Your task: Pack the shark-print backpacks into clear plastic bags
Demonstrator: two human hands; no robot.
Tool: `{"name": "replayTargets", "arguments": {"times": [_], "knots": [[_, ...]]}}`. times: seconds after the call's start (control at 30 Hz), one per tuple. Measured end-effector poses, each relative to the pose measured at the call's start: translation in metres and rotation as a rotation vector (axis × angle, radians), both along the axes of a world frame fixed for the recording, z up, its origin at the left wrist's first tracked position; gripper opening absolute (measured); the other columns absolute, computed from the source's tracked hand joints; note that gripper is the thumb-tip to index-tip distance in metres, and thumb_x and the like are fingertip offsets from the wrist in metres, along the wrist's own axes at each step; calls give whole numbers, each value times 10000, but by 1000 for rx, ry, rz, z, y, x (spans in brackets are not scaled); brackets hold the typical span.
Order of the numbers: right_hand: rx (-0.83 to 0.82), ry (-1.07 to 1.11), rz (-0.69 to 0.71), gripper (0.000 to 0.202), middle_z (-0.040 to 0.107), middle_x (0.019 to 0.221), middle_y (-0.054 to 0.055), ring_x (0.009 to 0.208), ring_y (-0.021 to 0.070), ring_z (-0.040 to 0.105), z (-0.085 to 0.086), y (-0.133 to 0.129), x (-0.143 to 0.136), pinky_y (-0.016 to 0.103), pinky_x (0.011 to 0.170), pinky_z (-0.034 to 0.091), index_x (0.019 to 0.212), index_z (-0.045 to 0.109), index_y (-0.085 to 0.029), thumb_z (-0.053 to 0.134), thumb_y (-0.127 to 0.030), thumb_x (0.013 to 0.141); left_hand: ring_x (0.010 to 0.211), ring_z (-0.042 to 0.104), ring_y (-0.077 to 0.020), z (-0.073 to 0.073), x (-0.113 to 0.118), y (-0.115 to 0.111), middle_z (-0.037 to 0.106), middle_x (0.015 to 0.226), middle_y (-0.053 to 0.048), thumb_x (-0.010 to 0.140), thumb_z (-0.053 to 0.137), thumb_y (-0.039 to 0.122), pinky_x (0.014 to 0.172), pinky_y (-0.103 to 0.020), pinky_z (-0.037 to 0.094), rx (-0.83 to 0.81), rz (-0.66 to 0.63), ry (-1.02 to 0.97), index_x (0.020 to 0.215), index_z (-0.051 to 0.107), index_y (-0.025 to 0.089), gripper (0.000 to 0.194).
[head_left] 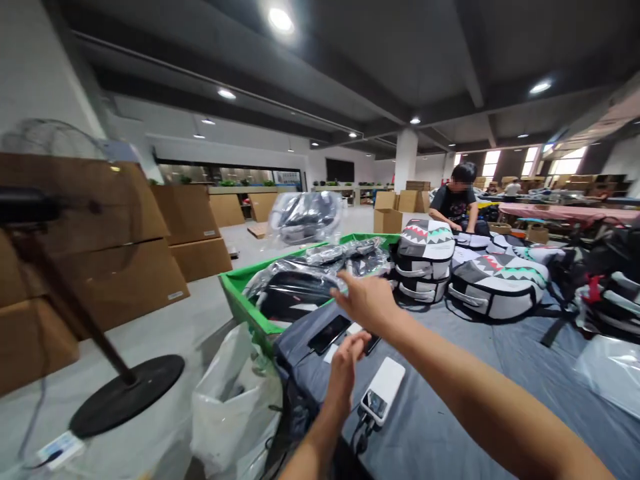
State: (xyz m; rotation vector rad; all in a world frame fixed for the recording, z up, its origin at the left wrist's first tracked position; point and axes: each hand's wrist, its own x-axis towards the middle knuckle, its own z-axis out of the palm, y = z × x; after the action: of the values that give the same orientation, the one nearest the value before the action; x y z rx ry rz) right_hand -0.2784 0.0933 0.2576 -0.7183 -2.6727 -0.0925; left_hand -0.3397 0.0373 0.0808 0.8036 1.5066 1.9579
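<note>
My right hand (pixel 367 301) reaches over the table's far left edge, index finger and thumb apart, with nothing in it. Lower down, my left hand (pixel 346 363) has loosely bent fingers apart and looks empty. Beyond them, a backpack in clear plastic (pixel 306 219) hangs blurred in mid-air above a green-rimmed bin (pixel 234 297), touched by neither hand. Other plastic-wrapped backpacks (pixel 295 288) lie inside the bin. Beside my left hand, a dark phone (pixel 330 333) rests on the grey cloth; a white power bank with a small display (pixel 393 377) lies nearer me, cable attached.
Grey, white and black backpacks with a zigzag pattern (pixel 500 280) occupy the table's far side. A person (pixel 454 203) works behind them. White plastic bags (pixel 233 400) hang left of the table. Farther left are a standing fan (pixel 127 393) and cardboard boxes (pixel 120 287).
</note>
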Motion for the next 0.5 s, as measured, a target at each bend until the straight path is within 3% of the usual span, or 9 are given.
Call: {"name": "replayTargets", "arguments": {"times": [0.07, 0.1, 0.2, 0.3, 0.37, 0.4, 0.5], "knots": [[41, -168, 60, 340, 778, 983, 129, 921, 276, 747, -38, 15, 26, 331, 746, 511, 1240, 630, -220, 420, -389, 1033, 960, 649, -283, -34, 32, 17, 747, 970, -103, 720, 632, 599, 828, -375, 483, -61, -145, 49, 894, 714, 192, 450], [29, -244, 28, 302, 778, 994, 139, 926, 276, 750, -62, 32, 50, 327, 747, 514, 1211, 648, -206, 451, -323, 1014, 936, 659, -279, -45, 44, 27, 749, 929, -99, 714, 617, 598, 821, -372, 489, -77, -199, 87, 864, 710, 191, 444], [-102, -429, -264, 268, 781, 1042, 149, 965, 287, 754, -140, 97, 161, 328, 761, 543, 1161, 694, -194, 532, -216, 948, 901, 683, -263, -51, 59, 66, 747, 867, -88, 743, 563, 530, 829, -366, 500, -103, -323, 239, 806, 706, 193, 372], [-118, -336, -524, 307, 796, 989, 130, 932, 291, 767, -223, 140, 298, 344, 763, 578, 1076, 746, -230, 528, -148, 876, 794, 668, -239, -35, 56, 120, 737, 818, -68, 740, 591, 313, 778, -365, 505, -136, -382, 383, 779, 715, 191, 179], [-138, -156, -596, 352, 797, 809, 87, 767, 286, 777, -275, 142, 376, 354, 661, 601, 1008, 765, -282, 460, -179, 866, 832, 659, -235, -18, 52, 162, 728, 857, -56, 708, 619, 173, 825, -367, 504, -139, -376, 478, 802, 713, 190, 134], [-160, -46, -658, 378, 781, 718, 68, 661, 294, 764, -298, 136, 404, 366, 565, 599, 999, 767, -311, 416, -228, 882, 900, 656, -237, -9, 50, 185, 720, 899, -51, 702, 629, 120, 887, -368, 494, -131, -363, 526, 817, 707, 190, 156], [-125, 230, -732, 382, 805, 987, 47, 810, 276, 781, -340, 110, 447, 367, 638, 644, 1045, 759, -349, 419, -305, 877, 1140, 596, -243, 23, 45, 256, 685, 1019, -41, 740, 648, 56, 1090, -375, 385, -92, -300, 645, 825, 665, 195, 163]]}}
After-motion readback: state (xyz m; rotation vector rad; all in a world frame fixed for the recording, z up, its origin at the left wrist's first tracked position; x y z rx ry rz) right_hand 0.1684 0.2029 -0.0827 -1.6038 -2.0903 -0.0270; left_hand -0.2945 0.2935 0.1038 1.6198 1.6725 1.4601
